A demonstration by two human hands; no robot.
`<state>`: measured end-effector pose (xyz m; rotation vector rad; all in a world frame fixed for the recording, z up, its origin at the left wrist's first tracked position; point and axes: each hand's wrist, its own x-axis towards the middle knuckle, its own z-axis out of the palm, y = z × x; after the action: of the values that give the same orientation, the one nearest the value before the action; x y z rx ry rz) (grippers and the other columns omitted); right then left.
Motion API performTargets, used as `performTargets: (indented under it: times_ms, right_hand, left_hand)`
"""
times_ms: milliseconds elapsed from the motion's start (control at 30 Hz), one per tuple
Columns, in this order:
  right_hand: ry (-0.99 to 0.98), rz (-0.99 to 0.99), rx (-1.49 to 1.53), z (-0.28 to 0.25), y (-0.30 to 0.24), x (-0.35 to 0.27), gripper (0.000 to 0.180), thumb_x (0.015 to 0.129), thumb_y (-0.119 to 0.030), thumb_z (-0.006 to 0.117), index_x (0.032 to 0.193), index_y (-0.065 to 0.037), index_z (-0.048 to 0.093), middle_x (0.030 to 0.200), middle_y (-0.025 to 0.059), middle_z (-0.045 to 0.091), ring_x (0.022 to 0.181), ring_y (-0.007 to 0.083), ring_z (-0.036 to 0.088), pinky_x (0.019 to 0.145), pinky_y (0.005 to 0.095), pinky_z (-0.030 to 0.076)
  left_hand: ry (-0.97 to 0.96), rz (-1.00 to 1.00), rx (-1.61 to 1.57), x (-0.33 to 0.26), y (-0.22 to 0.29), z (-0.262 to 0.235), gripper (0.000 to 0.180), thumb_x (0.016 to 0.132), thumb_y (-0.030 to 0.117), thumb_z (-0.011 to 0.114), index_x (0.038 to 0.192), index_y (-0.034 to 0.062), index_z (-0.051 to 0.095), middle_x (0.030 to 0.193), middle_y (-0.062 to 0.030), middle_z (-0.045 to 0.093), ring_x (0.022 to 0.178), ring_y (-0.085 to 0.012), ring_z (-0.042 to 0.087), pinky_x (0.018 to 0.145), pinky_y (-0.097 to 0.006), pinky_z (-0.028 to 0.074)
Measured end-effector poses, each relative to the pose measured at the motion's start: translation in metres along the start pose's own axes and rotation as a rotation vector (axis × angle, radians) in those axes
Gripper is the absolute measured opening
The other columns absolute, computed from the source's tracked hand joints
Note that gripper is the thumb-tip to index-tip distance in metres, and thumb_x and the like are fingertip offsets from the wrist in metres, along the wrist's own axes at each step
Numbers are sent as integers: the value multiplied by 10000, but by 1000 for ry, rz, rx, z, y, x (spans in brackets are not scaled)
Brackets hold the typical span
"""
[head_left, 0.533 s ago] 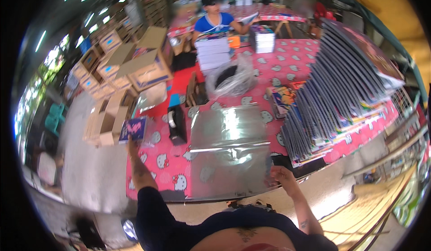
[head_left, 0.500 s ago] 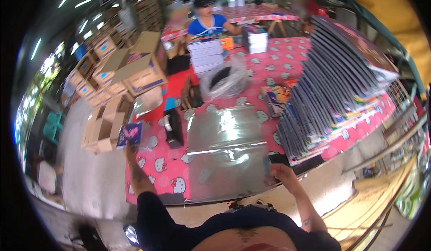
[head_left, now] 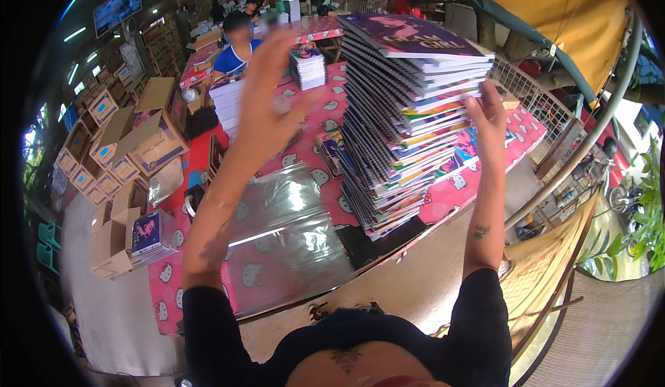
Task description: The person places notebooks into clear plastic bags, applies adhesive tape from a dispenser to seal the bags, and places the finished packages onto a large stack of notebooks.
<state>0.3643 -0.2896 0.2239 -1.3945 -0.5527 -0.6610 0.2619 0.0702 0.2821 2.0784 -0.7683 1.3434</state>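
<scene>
A tall, leaning stack of spiral notebooks (head_left: 409, 138) stands on the right of the table, with a purple-covered notebook (head_left: 415, 37) on top. My left hand (head_left: 267, 113) is raised over the table to the left of the stack, blurred, with its fingers spread and nothing in it. At the stack's right side is my right hand (head_left: 489, 120), fingers apart and slightly bent beside the page edges; whether it touches them I cannot tell. Clear plastic sheets (head_left: 287, 214) lie flat in front of me. Another purple notebook (head_left: 147, 231) rests on a plastic-wrapped pile at the table's left edge.
A pink patterned cloth (head_left: 166, 273) covers the table. Open cardboard boxes (head_left: 156, 141) stand on the left. Across the table, a person in blue (head_left: 235, 55) sits near stacked books (head_left: 307, 67). A metal rack (head_left: 530, 96) stands beyond the right side.
My left hand has left the purple notebook at the left and risen toward the tall stack. My right hand has moved up from the table's front edge to the stack's right side. The view has turned right.
</scene>
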Motion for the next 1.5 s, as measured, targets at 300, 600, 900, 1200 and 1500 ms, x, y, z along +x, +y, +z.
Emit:
performTargets:
  times_ms: [300,600,900,1200,1500]
  right_hand:
    - [71,-416,-365,36,-38,-7,523,774,-123,804,1251,-10,621,1164,135,662,1061,235,614,977,338,424]
    - [-111,-641,-129,88,-92,30,746,826,-139,768,1446,5,378,1342,206,536,1239,322,529,1030,394,408]
    - [-437,-425,541,241,-98,-77,1168,705,-306,884,1545,-21,123,1393,202,467,1257,276,503,1057,386,391]
    - [-902,315,744,426,17,-304,963,722,-214,881,1461,-6,299,1303,137,534,1211,212,523,1042,349,400]
    - [-1069,455,751,532,68,-452,973,683,-199,901,1435,-37,304,1318,117,490,1226,221,488,1039,360,405]
  left_hand:
    - [-173,33,-175,43,-26,61,882,677,105,830,1444,86,396,1496,-148,414,1412,-317,361,1157,-426,294]
    - [-105,-42,-145,60,-26,7,646,684,91,868,1257,48,573,1146,-90,679,997,-174,657,878,-323,531]
    - [543,-495,-343,-135,31,-112,517,729,182,765,1168,-29,592,1045,-117,662,914,-218,654,804,-344,541]
    - [315,-1226,-88,-339,36,-251,415,691,30,728,1091,4,625,925,-25,674,840,-136,632,779,-288,513]
    - [446,-1305,-131,-499,2,-312,463,754,31,669,1201,20,548,1043,-55,628,919,-160,607,808,-314,504]
